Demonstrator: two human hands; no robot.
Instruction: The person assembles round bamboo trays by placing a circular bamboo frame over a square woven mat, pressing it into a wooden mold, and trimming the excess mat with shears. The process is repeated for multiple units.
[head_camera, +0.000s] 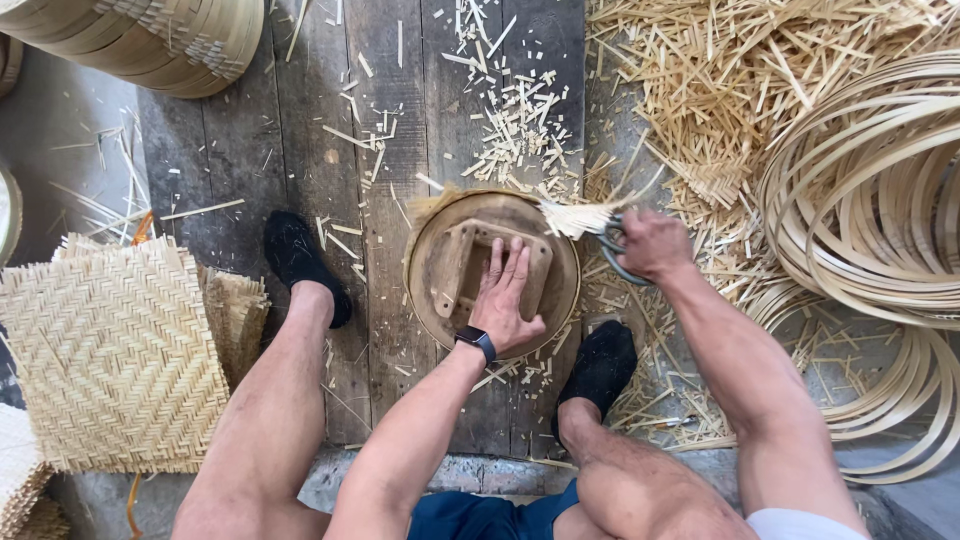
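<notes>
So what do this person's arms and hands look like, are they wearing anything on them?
Both arms are bare to the shoulder, with no gloves or sleeves on the forearms. The left hand has a dark smartwatch with a black strap at the wrist. The right hand wears nothing; a pale sleeve edge shows at the upper arm.

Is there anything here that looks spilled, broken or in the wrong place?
Yes: short bamboo offcuts lie scattered over the wooden floor, piling up thickly on the right beside the coiled strips. Nothing looks broken. The left hand presses the round mould; the right hand holds scissors.
</notes>
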